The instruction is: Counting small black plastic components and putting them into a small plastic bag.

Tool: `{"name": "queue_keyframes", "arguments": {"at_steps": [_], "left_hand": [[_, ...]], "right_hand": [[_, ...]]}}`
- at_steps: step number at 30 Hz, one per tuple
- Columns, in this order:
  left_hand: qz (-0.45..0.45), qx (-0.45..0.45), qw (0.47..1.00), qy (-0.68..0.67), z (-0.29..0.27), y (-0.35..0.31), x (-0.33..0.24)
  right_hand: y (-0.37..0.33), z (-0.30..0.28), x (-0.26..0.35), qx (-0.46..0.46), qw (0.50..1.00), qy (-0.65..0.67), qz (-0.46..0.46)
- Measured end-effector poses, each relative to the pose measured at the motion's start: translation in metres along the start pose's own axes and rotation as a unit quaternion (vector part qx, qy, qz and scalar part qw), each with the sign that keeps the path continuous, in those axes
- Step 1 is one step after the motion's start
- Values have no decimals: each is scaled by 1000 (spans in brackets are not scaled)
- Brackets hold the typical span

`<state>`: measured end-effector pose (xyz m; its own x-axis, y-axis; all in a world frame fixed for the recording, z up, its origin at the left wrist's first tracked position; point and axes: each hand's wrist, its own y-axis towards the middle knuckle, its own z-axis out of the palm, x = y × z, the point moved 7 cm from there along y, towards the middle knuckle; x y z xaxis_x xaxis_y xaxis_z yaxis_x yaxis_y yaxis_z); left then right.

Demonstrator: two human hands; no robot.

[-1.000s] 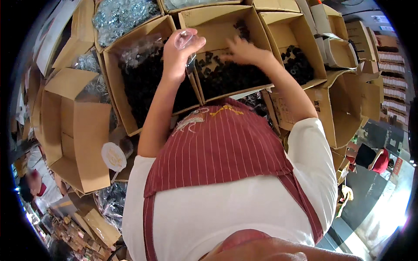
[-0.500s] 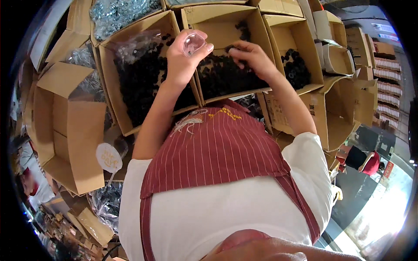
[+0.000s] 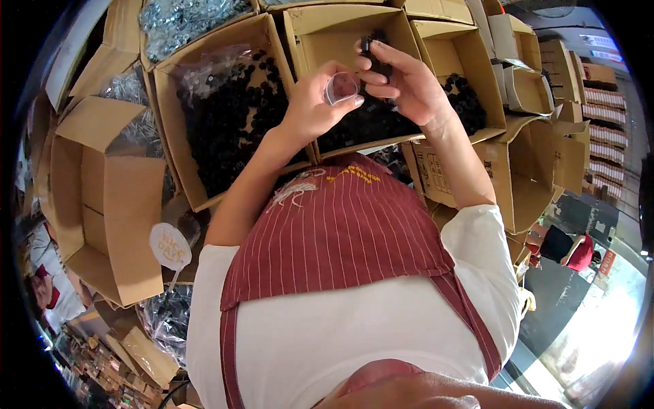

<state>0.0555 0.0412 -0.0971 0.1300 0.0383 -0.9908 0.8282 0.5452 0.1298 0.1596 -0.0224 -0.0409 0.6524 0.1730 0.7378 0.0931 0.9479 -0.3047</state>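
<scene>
A small clear plastic cup [image 3: 342, 88] is gripped in my left hand [image 3: 312, 112], its open mouth showing between thumb and fingers. Close by on the right, my right hand [image 3: 417, 87] is raised and pinches a small black part [image 3: 366, 46] between thumb and fingertips. Both hands are over a cardboard box [image 3: 320, 41] whose bottom is heaped with loose black parts [image 3: 368, 129]. The exact kind of the parts is too small to make out.
A box [image 3: 167, 109] on the left holds black parts and a clear plastic bag [image 3: 204, 75]. More black parts [image 3: 464, 102] lie in a box on the right. Clear pieces [image 3: 191, 27] fill a box at far left. A white round paddle [image 3: 170, 247] stands beside my left arm.
My right hand has risen from the heap of black parts, turning its palm toward me, with a black part in its fingertips. My left hand has moved right with the cup, toward it.
</scene>
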Motion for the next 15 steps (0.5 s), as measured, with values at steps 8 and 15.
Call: {"name": "queue_keyframes", "arguments": {"at_steps": [8,15], "left_hand": [[-53,5,996,-77,2,-1,-1],[-10,-33,997,-72,-2,-1,-12]], "right_hand": [[-6,11,10,-44,975,-217,-29],[-15,33,26,-6,813,-545,-207]]}}
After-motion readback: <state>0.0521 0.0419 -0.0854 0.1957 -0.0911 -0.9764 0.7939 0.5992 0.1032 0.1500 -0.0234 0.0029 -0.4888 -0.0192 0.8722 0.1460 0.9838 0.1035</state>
